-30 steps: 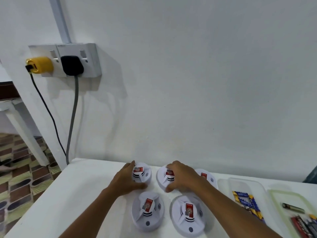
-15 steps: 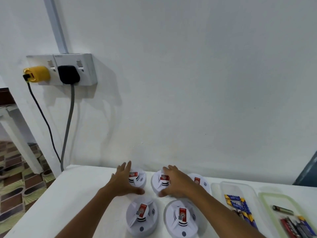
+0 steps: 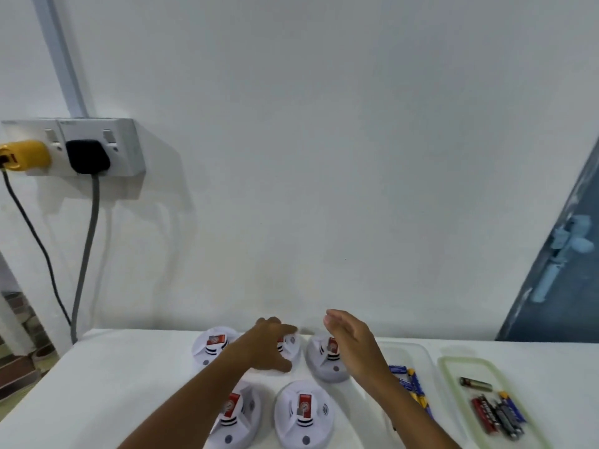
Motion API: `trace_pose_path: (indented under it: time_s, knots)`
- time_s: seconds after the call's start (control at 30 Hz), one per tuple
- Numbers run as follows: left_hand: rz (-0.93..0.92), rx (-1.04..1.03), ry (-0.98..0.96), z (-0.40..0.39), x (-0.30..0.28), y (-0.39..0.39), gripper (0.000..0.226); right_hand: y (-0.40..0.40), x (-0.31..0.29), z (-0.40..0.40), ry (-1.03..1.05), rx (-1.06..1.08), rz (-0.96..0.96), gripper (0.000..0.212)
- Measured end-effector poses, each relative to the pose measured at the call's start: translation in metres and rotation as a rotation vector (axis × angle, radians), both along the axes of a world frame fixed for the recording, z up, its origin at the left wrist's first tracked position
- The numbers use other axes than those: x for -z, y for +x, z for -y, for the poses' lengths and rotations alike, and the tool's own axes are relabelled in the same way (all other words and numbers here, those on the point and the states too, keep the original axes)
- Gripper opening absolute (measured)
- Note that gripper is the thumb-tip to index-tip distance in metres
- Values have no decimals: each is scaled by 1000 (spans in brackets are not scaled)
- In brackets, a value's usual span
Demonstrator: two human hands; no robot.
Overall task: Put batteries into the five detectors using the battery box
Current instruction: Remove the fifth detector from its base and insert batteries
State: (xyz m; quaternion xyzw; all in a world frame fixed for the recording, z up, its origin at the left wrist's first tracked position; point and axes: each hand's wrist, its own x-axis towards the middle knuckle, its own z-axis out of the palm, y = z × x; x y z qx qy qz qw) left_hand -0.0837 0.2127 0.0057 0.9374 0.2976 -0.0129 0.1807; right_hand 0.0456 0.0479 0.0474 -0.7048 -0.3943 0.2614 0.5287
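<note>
Five white round detectors with red labels lie on the white table (image 3: 113, 384): back left (image 3: 210, 346), back middle (image 3: 290, 348), back right (image 3: 324, 364), front left (image 3: 238, 416), front right (image 3: 303, 414). My left hand (image 3: 267, 346) lies over the back middle detector, fingers spread to its far edge and thumb at its near edge. My right hand (image 3: 351, 345) hovers above the back right detector, fingers relaxed, holding nothing. To the right stands a clear battery box (image 3: 421, 351) with blue and yellow batteries (image 3: 416, 387).
A green-rimmed tray (image 3: 453, 364) at far right holds several red, black and blue batteries (image 3: 497, 414). The white wall rises just behind the detectors. A wall socket (image 3: 100, 144) with a black and a yellow plug drops cables at left. A blue door (image 3: 564, 270) is at right.
My left hand shifted from the back left detector to the back middle one. My right hand lifted off the back middle detector and moved right. The view turned right.
</note>
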Motion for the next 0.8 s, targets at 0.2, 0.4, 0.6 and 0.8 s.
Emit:
trace_pose_path:
  time_s: [0.2, 0.4, 0.6, 0.8]
  knots:
    - [682, -143, -739, 36, -60, 5, 61, -5, -13, 10, 93, 31, 52, 33]
    - [1041, -106, -1411, 72, -87, -5, 64, -30, -33, 6, 205, 60, 267, 48]
    - [1243, -81, -1434, 87, -88, -16, 64, -41, -53, 8, 219, -1, 275, 48]
    - [1343, -127, -1287, 102, -87, -24, 69, -52, -57, 14, 203, -54, 291, 67]
